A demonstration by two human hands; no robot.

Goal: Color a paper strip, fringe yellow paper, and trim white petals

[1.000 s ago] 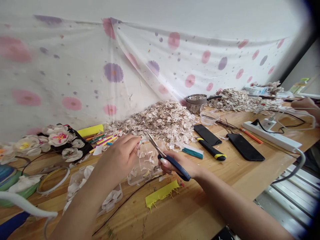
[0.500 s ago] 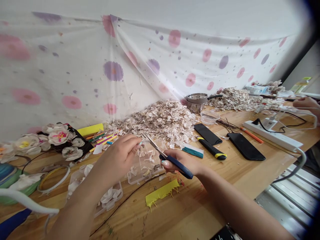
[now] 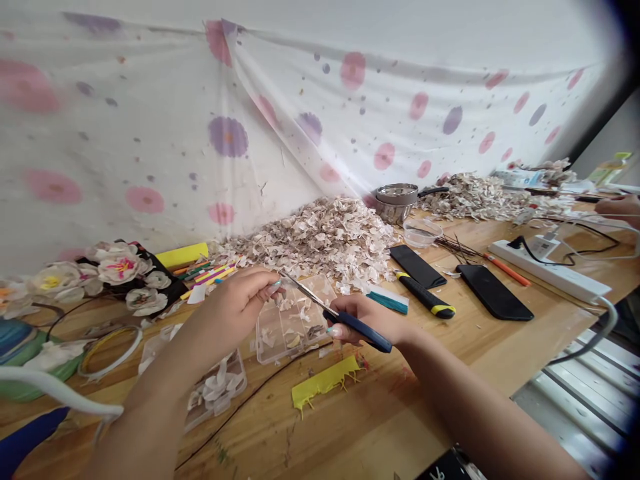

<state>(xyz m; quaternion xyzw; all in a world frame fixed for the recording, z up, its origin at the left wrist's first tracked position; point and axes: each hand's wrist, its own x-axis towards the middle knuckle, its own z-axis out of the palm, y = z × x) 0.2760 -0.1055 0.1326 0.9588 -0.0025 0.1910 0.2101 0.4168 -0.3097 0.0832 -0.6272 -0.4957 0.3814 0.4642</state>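
Observation:
My right hand grips a pair of scissors by the dark blue handles, blades pointing up and left. The blade tips reach the fingertips of my left hand, which is closed in a pinch; whatever lies in that pinch is too small and covered to make out. Below the blades lies a clear divided box with pale petal-like scraps in it. Partly behind my left forearm, another clear box contains white petal-like pieces. A yellow fringed strip lies on the table in front of my right hand.
A large heap of pale flakes lines the wall. Two dark phones, a black-and-yellow utility knife and a white power strip lie to the right. White flowers stand left. Another person's hand shows at the far right.
The scissor blades have closed from slightly apart and now meet my left fingertips. My left hand has shifted slightly left; the view has moved a little.

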